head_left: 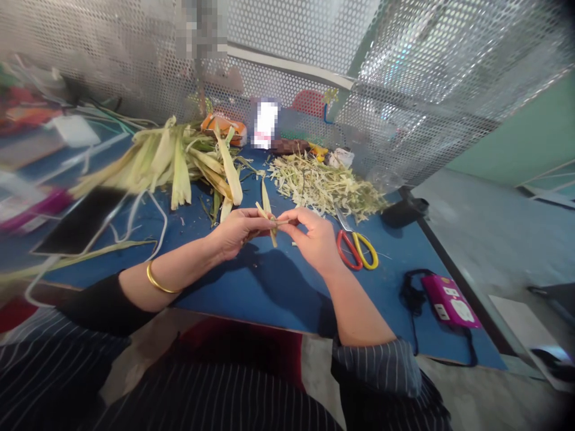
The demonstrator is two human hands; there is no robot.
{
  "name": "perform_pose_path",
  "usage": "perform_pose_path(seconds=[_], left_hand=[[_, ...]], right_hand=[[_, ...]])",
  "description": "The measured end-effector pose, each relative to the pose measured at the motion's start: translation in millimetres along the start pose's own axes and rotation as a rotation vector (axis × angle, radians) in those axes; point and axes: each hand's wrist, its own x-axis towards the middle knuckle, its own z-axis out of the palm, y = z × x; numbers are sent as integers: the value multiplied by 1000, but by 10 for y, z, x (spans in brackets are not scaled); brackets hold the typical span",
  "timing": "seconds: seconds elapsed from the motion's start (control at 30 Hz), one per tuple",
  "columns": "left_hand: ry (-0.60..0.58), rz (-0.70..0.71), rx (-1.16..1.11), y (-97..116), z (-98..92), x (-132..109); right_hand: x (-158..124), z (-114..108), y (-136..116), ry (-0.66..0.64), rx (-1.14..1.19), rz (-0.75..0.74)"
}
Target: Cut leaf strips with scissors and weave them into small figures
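Observation:
Above the middle of the blue table, my left hand (238,230) pinches a pale, narrow strip of corn husk (266,202). My right hand (314,236) meets it fingertip to fingertip, closed on the thin end of a husk strip (283,222). Whether both hands hold one strip or separate pieces I cannot tell. Close beyond my right hand lie scissors (354,242) with one red and one yellow handle loop. A pile of corn husks (175,161) lies beyond my left hand, and a heap of cut husk bits (323,185) beyond my right.
The blue table (287,293) has a purple power strip (450,301) with a black cord at right. A black cup (404,212) lies at the right edge. Left are a dark tablet-like slab (81,221) and white cables (159,224). A perforated metal screen (287,54) stands behind.

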Motion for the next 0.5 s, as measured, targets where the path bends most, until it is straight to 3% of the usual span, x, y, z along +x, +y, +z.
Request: perform_pose_path(seconds=[0.23,0.5], left_hand=[[-24,-45,-17,33,-20,8],[-76,-118,23,64,-53,18]], right_hand=[[-39,20,13,75,-264,-181],[-38,16,20,98,-327,-216]])
